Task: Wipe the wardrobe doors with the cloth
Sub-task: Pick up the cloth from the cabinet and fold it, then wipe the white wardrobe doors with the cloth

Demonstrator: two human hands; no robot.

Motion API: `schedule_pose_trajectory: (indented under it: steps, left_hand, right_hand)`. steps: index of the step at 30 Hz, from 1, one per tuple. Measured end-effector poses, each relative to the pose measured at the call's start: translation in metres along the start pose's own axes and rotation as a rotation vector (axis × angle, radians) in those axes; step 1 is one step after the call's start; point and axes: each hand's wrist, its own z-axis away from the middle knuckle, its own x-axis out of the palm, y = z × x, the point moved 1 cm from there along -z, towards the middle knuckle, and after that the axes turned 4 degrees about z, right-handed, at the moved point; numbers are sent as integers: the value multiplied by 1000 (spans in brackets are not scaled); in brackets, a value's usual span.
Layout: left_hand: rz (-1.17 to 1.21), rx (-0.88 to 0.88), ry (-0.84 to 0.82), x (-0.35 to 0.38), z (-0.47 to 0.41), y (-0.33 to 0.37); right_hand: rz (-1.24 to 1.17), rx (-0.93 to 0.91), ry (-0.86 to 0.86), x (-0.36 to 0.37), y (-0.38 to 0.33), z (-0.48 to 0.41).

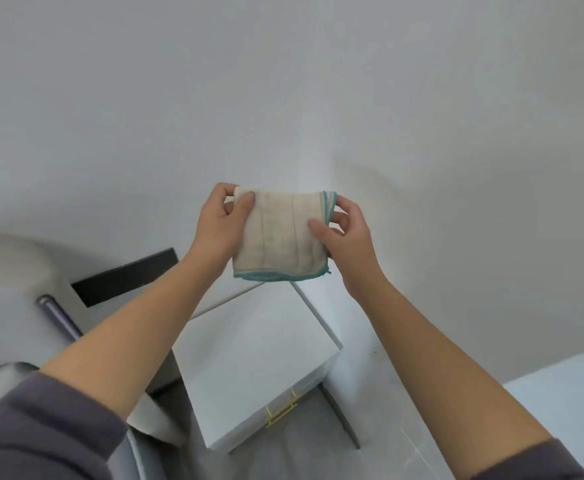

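A folded off-white cloth with teal stitched edging (280, 237) is held up in the middle of the frame, clear of every surface, between two bare hands. The left hand (219, 223) pinches its upper left corner, thumb on the near face and fingers behind. The right hand (346, 244) pinches the right edge the same way, thumb on the near face and fingers curled behind the teal border. Both grips are clamped on the fabric.

The cloth looks light and limp. Its lower hem sags in a soft curve and the stacked layers show at the right edge, so it will probably drape and unfold if held by one corner only. It looks like woven or terry fabric, not slippery and not fragile. For wiping, my judgement is that it is best backed by a flat palm with fingers spread over the middle of the folded pad, and the loose teal edges tucked under so they do not trail.

Plain white surfaces (456, 133) fill the upper frame and meet at a corner just right of centre. I cannot tell which of them, if either, is a wardrobe door. In the lower centre stands a white boxy bedside cabinet (249, 358) with a small gold handle (281, 412).
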Motion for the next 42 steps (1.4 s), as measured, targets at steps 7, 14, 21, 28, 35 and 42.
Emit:
schedule_pose_trajectory:
  steps: [7, 14, 21, 28, 35, 42]
  left_hand:
    - [240, -255, -351, -4, 26, 47]
    - [156, 100, -328, 33, 71, 108]
    - [99, 386, -378, 109, 133, 165]
    - [67, 455, -520, 227, 227, 194]
    - [93, 435, -609, 341, 301, 199]
    - [-39, 531, -641, 441, 354, 216]
  right_hand:
    - [-20, -89, 214, -13, -48, 55]
    - [180, -322, 362, -60, -98, 99]
    - [194, -469, 456, -141, -145, 166]
    - [352, -470, 610, -263, -168, 248]
    - [520, -414, 768, -375, -169, 317]
    - [404, -282, 1009, -465, -153, 342]
